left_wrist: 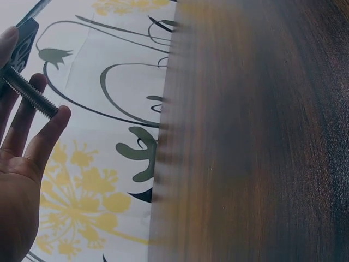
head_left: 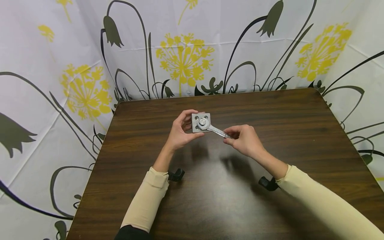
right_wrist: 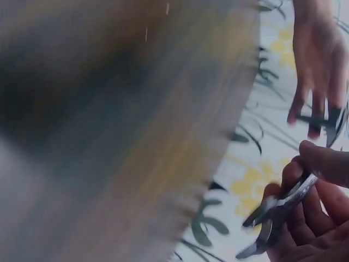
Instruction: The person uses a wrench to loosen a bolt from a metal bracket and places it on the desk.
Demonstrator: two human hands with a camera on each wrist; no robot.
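Observation:
My left hand [head_left: 177, 136] holds a grey metal plate [head_left: 199, 115] with corner holes, thumb along its lower edge and fingers at its left side. A bolt [head_left: 202, 121] goes through the plate, its head facing up. In the left wrist view its threaded shank [left_wrist: 32, 94] sticks out behind, with a fingertip by its end. One end of a silver wrench [head_left: 218, 131] sits around the bolt head. The handle slopes down to the right, where my right hand [head_left: 248, 141] pinches it. The wrench's forked open end [right_wrist: 267, 226] shows beyond my fingers in the right wrist view.
Both hands are raised above a dark wood-grain table [head_left: 144, 133]. A white curtain [head_left: 135, 60] with yellow and grey flowers hangs behind the table and at its sides. Black wrist mounts [head_left: 177, 175] stick out beside both forearms.

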